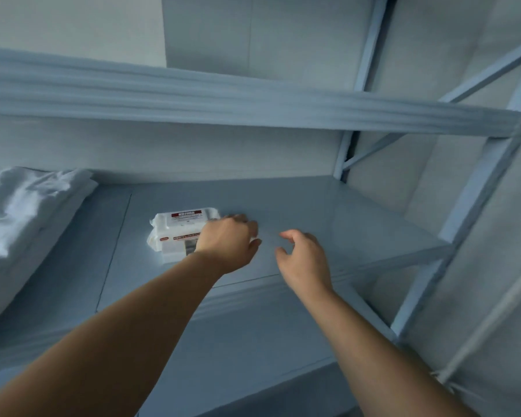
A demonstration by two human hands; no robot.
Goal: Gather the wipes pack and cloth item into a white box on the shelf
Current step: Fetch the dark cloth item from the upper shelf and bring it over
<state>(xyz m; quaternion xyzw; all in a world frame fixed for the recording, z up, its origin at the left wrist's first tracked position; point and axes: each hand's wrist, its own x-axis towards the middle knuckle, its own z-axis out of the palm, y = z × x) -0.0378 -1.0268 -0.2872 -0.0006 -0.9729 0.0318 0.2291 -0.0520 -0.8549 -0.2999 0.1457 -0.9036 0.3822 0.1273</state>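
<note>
A white wipes pack (179,228) with a red label lies flat on the blue-grey shelf board (328,218), left of centre. My left hand (227,243) rests over the pack's right end, fingers curled down around its edge. My right hand (303,258) hovers just to the right of it above the bare board, fingers apart and holding nothing. A folded white cloth (21,212) lies at the far left of the same shelf. No white box is in view.
The shelf above (253,103) crosses the view as a thick blue beam overhead. Blue uprights and diagonal braces (463,224) close the right side. A lower shelf board (253,350) shows below my forearms. Pale wall panels stand behind.
</note>
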